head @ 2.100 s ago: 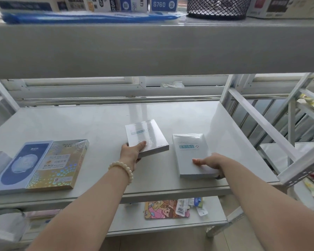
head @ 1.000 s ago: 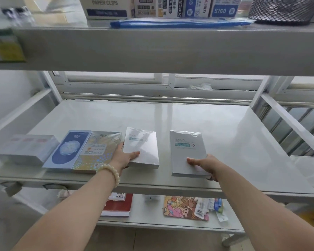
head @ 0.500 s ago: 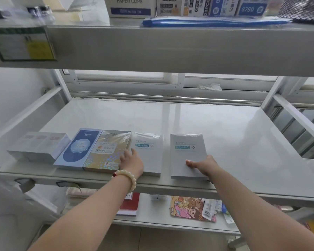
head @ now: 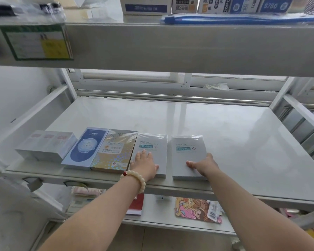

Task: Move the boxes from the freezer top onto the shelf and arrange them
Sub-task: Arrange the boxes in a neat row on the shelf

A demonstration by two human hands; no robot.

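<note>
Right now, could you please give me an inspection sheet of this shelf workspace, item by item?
Surface: middle shelf, white, glossy, bare on the right.
Job's things: five boxes flat in a row at the front edge: pale pink-print box, blue box, gold box, left medical box, right medical box; a gap separates the two medical boxes.
Clutter: nothing seen on this shelf.
Grippers: left hand flat on the left medical box; right hand on the right one.
Cables: nothing seen.
Surroundings: upper shelf with stationery boxes; lower shelf with a cartoon packet.
</note>
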